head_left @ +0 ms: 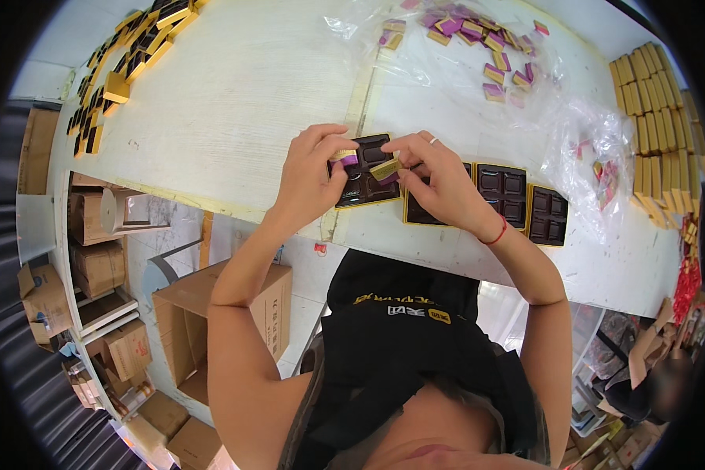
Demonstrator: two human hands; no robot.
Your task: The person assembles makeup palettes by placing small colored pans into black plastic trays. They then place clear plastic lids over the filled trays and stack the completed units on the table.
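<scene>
A gold-edged box with a dark brown compartment tray (356, 190) lies tilted on the white table between my hands. My left hand (307, 171) pinches a small gold-and-purple wrapped piece (345, 157) over its left side. In the fingers of my right hand (440, 178) is another gold-and-purple wrapped piece (385, 170), held over the tray's right side. Beneath and beside my right wrist, more such trays stand in a row; one is partly covered by the hand, while a tray (501, 192) and the end tray (548, 214) show bare compartments.
Loose wrapped pieces (493, 43) lie on clear plastic at the far right, near a crumpled clear bag (591, 157). Gold boxes (652, 117) are stacked at the right edge. More dark-and-gold trays (137, 55) pile up far left. A cardboard box (182, 329) stands below the table; another person (642, 376) is lower right.
</scene>
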